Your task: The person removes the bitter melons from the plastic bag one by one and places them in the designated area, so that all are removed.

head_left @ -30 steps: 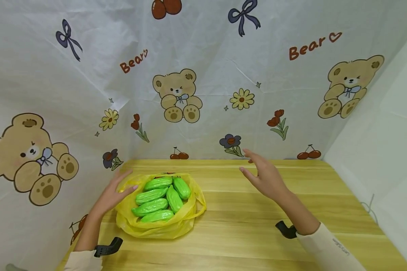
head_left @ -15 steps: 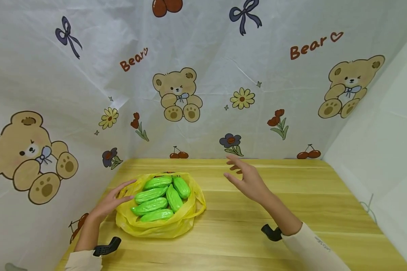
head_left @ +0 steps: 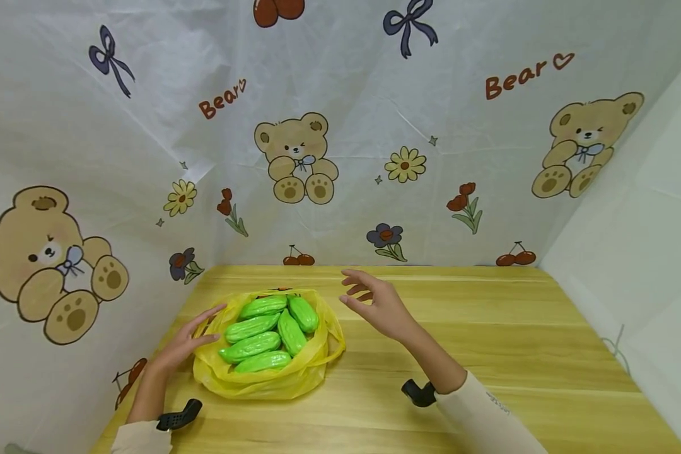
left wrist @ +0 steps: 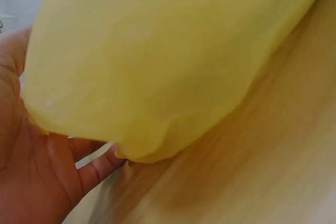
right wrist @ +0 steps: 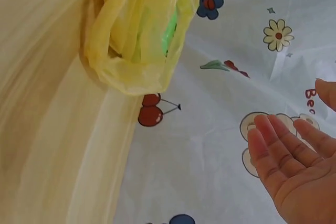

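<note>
Six green bitter melons (head_left: 253,328) in one yellow plastic bag (head_left: 278,388), two bare hands near it.

The bag sits on the left part of the one wooden table (head_left: 488,315), a single handle loop (head_left: 338,343) showing at its right; inside, four melons lie crosswise one behind another and two lie at a steeper slant to their right. The person's left grip (head_left: 181,343) is loose, thumb and fingers spread at the bag's left side; whether it touches the plastic is hard to tell. The right grip (head_left: 383,306) holds nothing, fingers relaxed, raised apart from the bag's right side. Two black wrist mounts (head_left: 181,416) and two pale sleeves (head_left: 142,438) show; the cloth (head_left: 352,88) behind bears three teddy bears (head_left: 295,161).
</note>
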Demonstrator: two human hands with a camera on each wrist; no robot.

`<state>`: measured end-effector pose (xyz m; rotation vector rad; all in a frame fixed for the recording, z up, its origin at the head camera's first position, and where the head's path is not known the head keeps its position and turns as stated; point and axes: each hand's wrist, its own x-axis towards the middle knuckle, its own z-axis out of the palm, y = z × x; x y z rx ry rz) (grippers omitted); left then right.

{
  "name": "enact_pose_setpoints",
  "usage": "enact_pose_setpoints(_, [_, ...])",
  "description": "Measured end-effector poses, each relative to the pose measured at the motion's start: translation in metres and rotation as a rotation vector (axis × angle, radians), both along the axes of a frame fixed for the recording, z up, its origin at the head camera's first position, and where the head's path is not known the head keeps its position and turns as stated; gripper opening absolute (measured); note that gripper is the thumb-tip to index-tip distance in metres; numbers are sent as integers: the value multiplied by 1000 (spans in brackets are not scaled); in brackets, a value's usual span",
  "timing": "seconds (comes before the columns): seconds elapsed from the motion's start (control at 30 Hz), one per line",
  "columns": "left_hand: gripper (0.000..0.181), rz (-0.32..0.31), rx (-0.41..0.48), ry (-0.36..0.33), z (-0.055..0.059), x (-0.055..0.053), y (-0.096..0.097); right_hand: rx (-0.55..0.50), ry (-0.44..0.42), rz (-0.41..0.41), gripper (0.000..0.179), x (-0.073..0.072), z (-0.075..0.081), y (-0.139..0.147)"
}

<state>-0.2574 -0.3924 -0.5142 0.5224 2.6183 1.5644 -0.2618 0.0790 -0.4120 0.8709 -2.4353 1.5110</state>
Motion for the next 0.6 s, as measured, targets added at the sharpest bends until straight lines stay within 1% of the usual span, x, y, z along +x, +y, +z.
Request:
enact_pose_setpoints(0.1, [63,-1,8,25,-5,0,-2,2,-29,17,48,0,-5,-12])
enact_pose_setpoints(0.23, [62,-20,29,38,-9,0,-3,10,-62,30,48,0,-14,-23])
enact_pose_setpoints(0.37, [62,-24,53,27,-11,0,-2,20,-78,50,48,-1,-21,-30])
enact_pose_setpoints(0.6, [60,3,59,-5,-17,-2,-3,42,-87,66,46,-1,-28,-38])
